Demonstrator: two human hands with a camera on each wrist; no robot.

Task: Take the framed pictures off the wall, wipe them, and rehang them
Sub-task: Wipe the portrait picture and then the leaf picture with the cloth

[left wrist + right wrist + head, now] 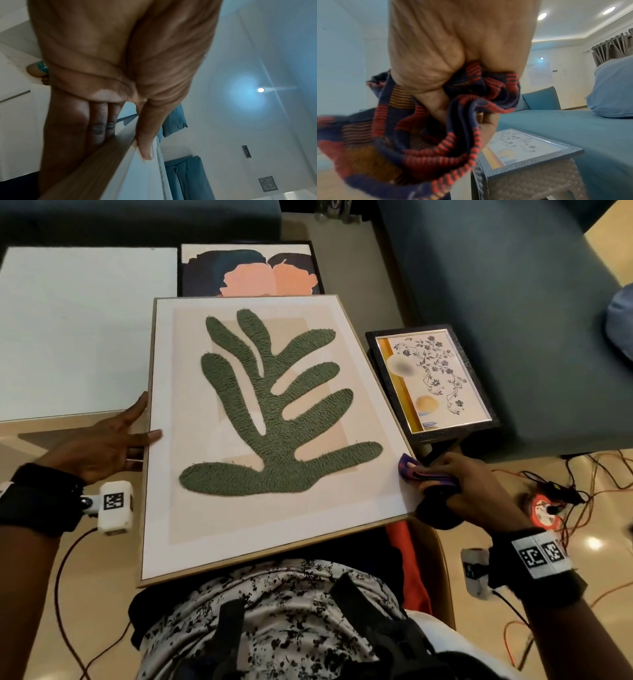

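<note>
Wood-framed picture (274, 422) of tufted green leaf on cream mat, lying across lap, left hand (106, 445) flat-fingered steadying left edge, right hand (469, 484) clutching bunched striped cloth (416, 472) at lower right corner, fingertips hidden by cloth.

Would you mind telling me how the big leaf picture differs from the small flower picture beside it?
The leaf picture is much larger than the flower picture. Its frame is thin pale wood; the flower picture's is dark and textured. The left hand steadies the leaf picture while the right hand holds a cloth on it; nobody touches the flower picture. Both lie face up.
</note>
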